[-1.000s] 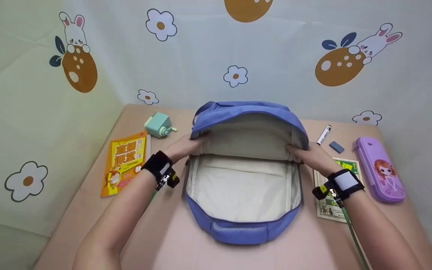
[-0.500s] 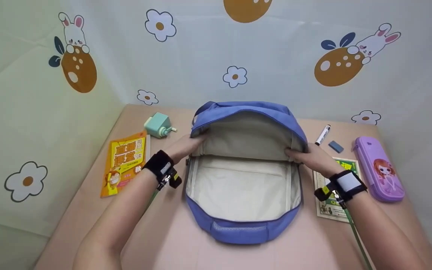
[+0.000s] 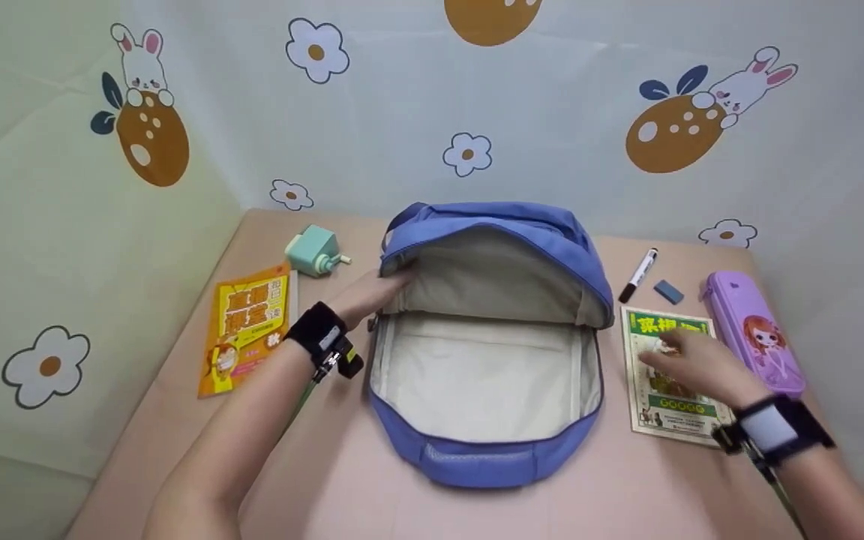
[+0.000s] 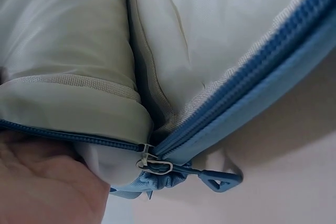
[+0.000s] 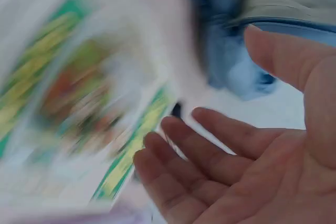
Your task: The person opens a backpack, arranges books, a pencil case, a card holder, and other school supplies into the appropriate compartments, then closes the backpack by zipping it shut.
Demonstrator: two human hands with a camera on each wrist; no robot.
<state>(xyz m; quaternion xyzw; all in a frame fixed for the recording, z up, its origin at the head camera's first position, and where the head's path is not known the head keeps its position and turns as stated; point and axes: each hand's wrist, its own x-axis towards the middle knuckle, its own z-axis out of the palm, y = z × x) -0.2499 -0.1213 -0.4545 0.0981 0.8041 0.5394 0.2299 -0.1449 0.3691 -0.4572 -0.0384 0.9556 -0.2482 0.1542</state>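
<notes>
A blue backpack [image 3: 481, 466] lies unzipped on the table, its pale lining showing and its front flap [image 3: 499, 274] raised. My left hand [image 3: 376, 294] grips the flap's left edge; its fingertips are hidden there. Close up in the left wrist view, that hand [image 4: 50, 182] lies along the zipped edge, near a zip pull [image 4: 220, 180]. Over a green and cream book [image 3: 679, 420], right of the bag, is my right hand [image 3: 698, 364], holding nothing. The right wrist view shows its fingers [image 5: 210, 171] extended and the thumb apart, with the book blurred beyond.
A purple pencil case [image 3: 747, 315] lies right of the book. A marker [image 3: 638, 275] and a blue-grey eraser [image 3: 669, 292] sit behind it. To the left are an orange book [image 3: 248, 330] and a mint-green pencil sharpener-like device [image 3: 314, 250]. Patterned cloth walls [image 3: 372, 150] enclose the table.
My right hand has let go of the flap's right side and moved right, over the green book. That side of the flap sags lower. The left hand keeps its grip.
</notes>
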